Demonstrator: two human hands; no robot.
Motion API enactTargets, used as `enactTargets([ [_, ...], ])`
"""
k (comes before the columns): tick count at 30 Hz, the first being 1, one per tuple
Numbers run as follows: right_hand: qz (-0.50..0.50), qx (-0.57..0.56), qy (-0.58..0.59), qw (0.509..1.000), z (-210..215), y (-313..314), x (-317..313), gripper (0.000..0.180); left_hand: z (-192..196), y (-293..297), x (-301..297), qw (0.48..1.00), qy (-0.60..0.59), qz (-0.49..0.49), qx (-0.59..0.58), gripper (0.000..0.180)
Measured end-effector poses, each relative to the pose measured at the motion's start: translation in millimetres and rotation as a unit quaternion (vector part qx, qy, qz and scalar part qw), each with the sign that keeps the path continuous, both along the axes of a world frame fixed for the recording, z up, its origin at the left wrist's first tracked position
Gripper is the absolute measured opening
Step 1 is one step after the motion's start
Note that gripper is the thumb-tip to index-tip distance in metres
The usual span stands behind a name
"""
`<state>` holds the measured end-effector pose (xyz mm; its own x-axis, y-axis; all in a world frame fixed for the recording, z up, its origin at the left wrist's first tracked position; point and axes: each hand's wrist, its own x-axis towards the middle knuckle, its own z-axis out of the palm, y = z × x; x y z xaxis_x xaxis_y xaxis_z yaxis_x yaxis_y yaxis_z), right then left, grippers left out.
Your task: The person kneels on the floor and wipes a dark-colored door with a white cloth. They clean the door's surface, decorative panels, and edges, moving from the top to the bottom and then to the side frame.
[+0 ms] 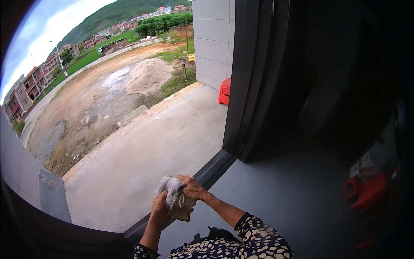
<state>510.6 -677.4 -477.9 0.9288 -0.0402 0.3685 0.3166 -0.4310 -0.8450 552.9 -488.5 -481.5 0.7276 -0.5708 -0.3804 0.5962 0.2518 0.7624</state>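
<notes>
A wide doorway opens from a dim interior onto a pale concrete slab [142, 159], with open ground beyond it. On that bare, sandy ground rises a light pinkish mound [148, 75]; farther off lie green vegetation, rows of buildings [47, 71] and a green hill [108, 19] under a cloudy sky. A wall of pale grey tiles [211, 39] stands outside, with a red plastic stool [224, 91] near its base, partly hidden by the dark door frame [243, 77].

At the lower centre, a crumpled, greyish-white cloth [176, 200] is held up in front of the person, seen over the dark door sill [213, 166] and the concrete. The left hand [159, 206] grips its left side, thumb pointing upward along the edge. The right hand [193, 188] grasps it from the upper right, fingers curled over the top; the cloth's lower end hangs loose between and below the two hands. The person's sleeve [265, 237] is dark with cream spots.

Indoors, the smooth grey floor [276, 185] stretches right into shadow, where red objects [371, 192] sit, too dim to make out clearly.
</notes>
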Motion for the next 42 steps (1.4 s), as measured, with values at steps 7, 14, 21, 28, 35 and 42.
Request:
enactTargets([
  [7,-0.108,0.287,0.147,0.940,28,-152,-66,0.028,33,-177,15,0.971,0.092,-0.143,-0.169,0.053],
  [14,-0.253,0.255,0.107,0.927,50,-247,-70,0.033,83,-327,73,0.967,-0.047,-0.070,-0.242,0.041],
  [21,-0.313,0.209,0.060,0.925,58,-337,-22,0.033,172,-488,138,0.922,-0.255,-0.037,-0.290,0.035],
  [28,-0.391,0.129,0.001,0.911,73,-414,-13,0.023,235,-664,192,0.739,-0.624,0.147,-0.204,0.034],
  [35,-0.448,0.076,-0.018,0.891,92,-476,-46,0.014,235,-752,200,0.572,-0.771,0.278,0.009,0.028],
  [42,-0.396,-0.054,-0.098,0.912,126,-532,-16,0.013,136,-757,200,0.511,-0.807,0.290,0.058,0.036],
])
